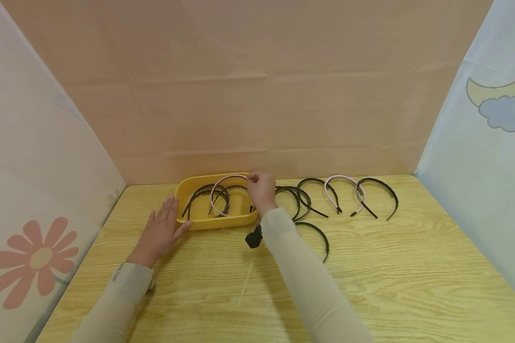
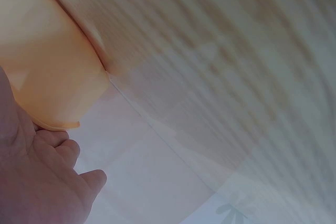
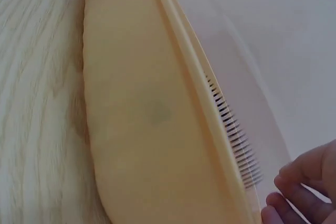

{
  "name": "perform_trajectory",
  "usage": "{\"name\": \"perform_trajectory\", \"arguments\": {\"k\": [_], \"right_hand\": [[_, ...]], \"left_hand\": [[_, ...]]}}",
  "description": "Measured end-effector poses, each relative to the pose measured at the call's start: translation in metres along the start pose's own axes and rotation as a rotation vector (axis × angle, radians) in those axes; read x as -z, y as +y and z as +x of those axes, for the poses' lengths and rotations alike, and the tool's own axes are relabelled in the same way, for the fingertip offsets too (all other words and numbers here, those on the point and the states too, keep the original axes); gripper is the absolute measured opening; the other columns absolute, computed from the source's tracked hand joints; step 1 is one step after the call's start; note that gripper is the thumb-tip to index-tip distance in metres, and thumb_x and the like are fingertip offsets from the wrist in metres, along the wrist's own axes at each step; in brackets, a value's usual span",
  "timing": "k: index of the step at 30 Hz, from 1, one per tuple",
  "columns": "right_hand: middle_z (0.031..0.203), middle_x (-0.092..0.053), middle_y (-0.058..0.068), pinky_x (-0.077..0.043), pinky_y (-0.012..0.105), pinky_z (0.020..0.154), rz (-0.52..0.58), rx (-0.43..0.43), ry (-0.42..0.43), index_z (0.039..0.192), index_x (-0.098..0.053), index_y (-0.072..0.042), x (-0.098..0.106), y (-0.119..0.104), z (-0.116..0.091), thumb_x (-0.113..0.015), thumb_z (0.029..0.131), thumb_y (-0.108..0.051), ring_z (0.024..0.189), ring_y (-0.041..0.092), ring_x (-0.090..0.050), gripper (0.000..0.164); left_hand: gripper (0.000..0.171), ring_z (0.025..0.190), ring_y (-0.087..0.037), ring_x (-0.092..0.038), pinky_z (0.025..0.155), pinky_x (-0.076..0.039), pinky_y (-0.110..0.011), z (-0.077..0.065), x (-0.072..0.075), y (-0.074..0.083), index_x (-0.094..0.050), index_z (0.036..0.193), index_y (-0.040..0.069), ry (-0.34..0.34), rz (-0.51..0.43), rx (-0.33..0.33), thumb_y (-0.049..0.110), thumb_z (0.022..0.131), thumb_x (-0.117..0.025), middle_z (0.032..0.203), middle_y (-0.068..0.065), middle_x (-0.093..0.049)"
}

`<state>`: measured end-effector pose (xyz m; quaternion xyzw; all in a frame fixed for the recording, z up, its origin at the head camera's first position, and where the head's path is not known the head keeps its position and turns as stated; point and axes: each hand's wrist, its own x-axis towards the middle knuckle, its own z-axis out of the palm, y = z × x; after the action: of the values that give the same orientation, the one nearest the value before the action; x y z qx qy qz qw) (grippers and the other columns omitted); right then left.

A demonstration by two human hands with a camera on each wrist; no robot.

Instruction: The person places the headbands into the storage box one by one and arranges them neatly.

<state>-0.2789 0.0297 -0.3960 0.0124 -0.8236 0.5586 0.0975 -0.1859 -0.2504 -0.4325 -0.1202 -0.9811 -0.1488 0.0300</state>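
Note:
A yellow plastic basket (image 1: 216,224) stands at the back of the wooden table with several black headbands (image 1: 206,188) inside. My left hand (image 1: 159,231) rests along the basket's left end, fingers extended and thumb at the front corner. In the left wrist view, that hand (image 2: 47,177) touches the basket's rim. Over the basket's right part, my right hand (image 1: 262,190) pinches a pink toothed headband (image 1: 214,190), which leans inside the basket. The right wrist view shows the curled fingers (image 3: 304,177) beside the rim; the pinch itself is not clear there.
Right of the basket lie several black headbands (image 1: 312,181) and another pink headband (image 1: 341,177), some overlapping. Nearer me is a black headband (image 1: 323,238), partly behind my right forearm, with a black bow-like piece (image 1: 254,237) beside it. A papered wall (image 1: 266,119) stands behind.

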Motion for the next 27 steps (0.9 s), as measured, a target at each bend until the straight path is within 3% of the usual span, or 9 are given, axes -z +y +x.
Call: {"name": "perform_trajectory", "arguments": {"k": [5,12,19,27], "right_hand": [[0.106,-0.072,0.015,-0.056,0.043,0.083,-0.011,0.046,-0.004,0.109,-0.076,-0.001,0.011,0.006,-0.001,-0.060,0.097,-0.002,0.098,0.030,-0.066,0.019],[0.108,-0.070,0.015,-0.055,0.045,0.086,0.014,0.038,-0.051,0.113,-0.073,0.000,0.034,0.010,-0.003,-0.058,0.100,-0.007,0.101,0.031,-0.065,0.021],[0.108,-0.070,0.013,-0.054,0.043,0.084,-0.038,0.063,-0.069,0.110,-0.073,-0.005,0.067,0.011,-0.008,-0.058,0.101,-0.010,0.100,0.029,-0.064,0.018],[0.107,-0.070,0.016,-0.054,0.046,0.082,-0.126,0.143,-0.058,0.112,-0.072,-0.001,0.114,0.015,-0.012,-0.058,0.101,-0.011,0.097,0.031,-0.064,0.019]], "left_hand": [[0.090,0.153,-0.044,-0.008,0.118,-0.008,-0.069,0.000,0.000,0.000,-0.004,0.160,-0.005,-0.008,0.000,0.003,0.056,0.106,-0.041,0.167,-0.027,-0.006],[0.088,0.153,-0.045,-0.010,0.118,-0.009,-0.069,-0.002,0.001,0.002,-0.006,0.160,-0.006,0.000,0.008,0.001,0.053,0.107,-0.042,0.166,-0.028,-0.007],[0.087,0.153,-0.045,-0.010,0.118,-0.010,-0.069,-0.003,0.003,0.002,-0.005,0.160,-0.006,-0.003,0.019,0.005,0.052,0.107,-0.043,0.166,-0.028,-0.007],[0.087,0.153,-0.045,-0.010,0.118,-0.010,-0.069,-0.004,0.001,0.001,-0.006,0.160,-0.006,0.006,0.020,0.005,0.052,0.107,-0.044,0.166,-0.027,-0.008]]}}
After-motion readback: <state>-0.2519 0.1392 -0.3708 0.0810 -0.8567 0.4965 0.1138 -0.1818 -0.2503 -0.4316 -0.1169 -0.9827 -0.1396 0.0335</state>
